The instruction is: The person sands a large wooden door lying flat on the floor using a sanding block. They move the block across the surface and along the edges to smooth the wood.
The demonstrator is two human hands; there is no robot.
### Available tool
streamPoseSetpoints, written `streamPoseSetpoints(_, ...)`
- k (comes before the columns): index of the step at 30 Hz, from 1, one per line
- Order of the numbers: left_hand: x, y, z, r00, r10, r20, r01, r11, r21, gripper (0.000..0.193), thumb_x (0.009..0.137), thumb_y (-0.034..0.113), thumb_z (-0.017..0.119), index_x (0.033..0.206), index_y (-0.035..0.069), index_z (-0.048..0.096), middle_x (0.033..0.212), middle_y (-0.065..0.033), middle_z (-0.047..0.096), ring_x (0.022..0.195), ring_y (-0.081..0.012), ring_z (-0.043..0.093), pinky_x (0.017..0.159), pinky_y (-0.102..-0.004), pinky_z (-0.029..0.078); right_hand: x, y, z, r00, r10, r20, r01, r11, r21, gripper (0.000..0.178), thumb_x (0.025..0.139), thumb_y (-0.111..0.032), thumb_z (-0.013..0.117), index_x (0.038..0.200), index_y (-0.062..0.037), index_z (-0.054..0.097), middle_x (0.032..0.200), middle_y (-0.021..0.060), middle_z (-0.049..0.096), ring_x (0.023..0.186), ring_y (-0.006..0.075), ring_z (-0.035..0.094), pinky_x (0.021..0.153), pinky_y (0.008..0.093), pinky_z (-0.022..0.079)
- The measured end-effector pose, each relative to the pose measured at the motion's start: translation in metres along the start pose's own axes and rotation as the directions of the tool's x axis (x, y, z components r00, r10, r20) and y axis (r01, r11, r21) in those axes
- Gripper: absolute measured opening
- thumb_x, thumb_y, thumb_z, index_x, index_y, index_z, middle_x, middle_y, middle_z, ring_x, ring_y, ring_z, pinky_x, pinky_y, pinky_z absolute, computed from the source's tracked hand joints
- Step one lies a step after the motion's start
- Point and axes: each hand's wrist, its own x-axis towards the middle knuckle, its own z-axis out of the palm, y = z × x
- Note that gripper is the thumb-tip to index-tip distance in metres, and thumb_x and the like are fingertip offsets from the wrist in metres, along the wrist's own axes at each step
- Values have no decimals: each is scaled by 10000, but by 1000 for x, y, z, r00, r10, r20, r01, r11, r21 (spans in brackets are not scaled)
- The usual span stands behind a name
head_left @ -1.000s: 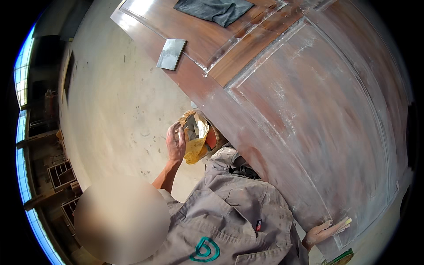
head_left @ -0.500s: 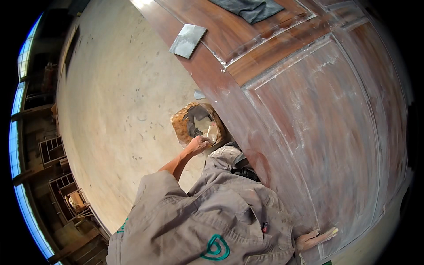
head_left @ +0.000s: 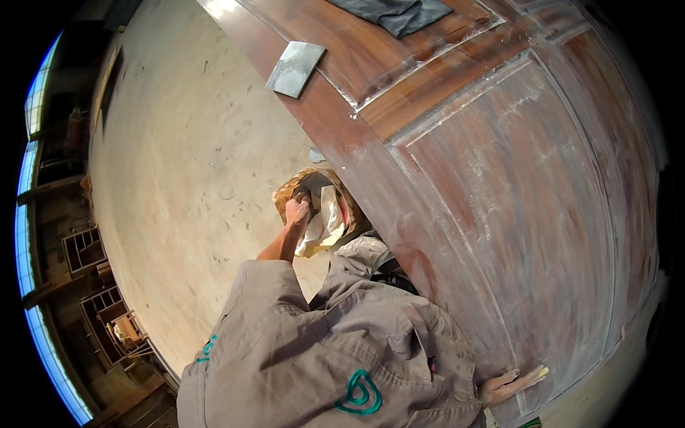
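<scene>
Mottled brown, open-topped container (head_left: 283, 196): left of dusty reddish-brown panelled wooden door (head_left: 528, 192); my left hand (head_left: 297, 209) inside, fingers curled, hold unclear. My right hand (head_left: 505, 386): fingers outstretched, on door's near end.

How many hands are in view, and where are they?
2. The left hand is at the mouth of the container, partly hidden; the right hand is near the lower end of the panel. No others show.
</scene>
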Motion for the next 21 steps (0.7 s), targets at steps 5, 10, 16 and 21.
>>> streamPoseSetpoints(5,-26,5,-24,983,-123,-134,73,942,-328,208,899,76,630,1064,-23,708,906,-98,738,805,-186,688,730,-325,556,-2,0,0,999,33,-3,-32,998,46,552,1072,-216,363,1529,91,330,1615,306,253,1518,446,215,1230,519,209)
streamPoseSetpoints(10,-79,13,-61,936,-200,-289,80,922,-380,170,920,25,562,1060,-4,654,928,-87,683,805,-171,668,679,-320,602,16,-6,0,998,-8,65,4,998,60,539,1068,-185,362,1532,88,326,1620,309,238,1525,435,203,1234,506,204)
streamPoseSetpoints(16,-60,11,-72,970,-153,-187,49,882,-469,165,913,21,567,1050,-17,651,926,-86,681,808,-174,679,682,-337,625,-3,4,1,999,6,33,-9,997,80,536,1075,-192,364,1532,87,324,1616,300,255,1525,427,208,1236,506,207)
streamPoseSetpoints(21,-66,12,-71,975,-154,-162,51,860,-508,145,917,36,575,1023,-12,660,926,-82,682,804,-168,676,693,-331,619,-3,7,1,999,-5,40,3,999,48,531,1079,-190,365,1530,87,325,1614,297,261,1520,428,221,1234,512,214)
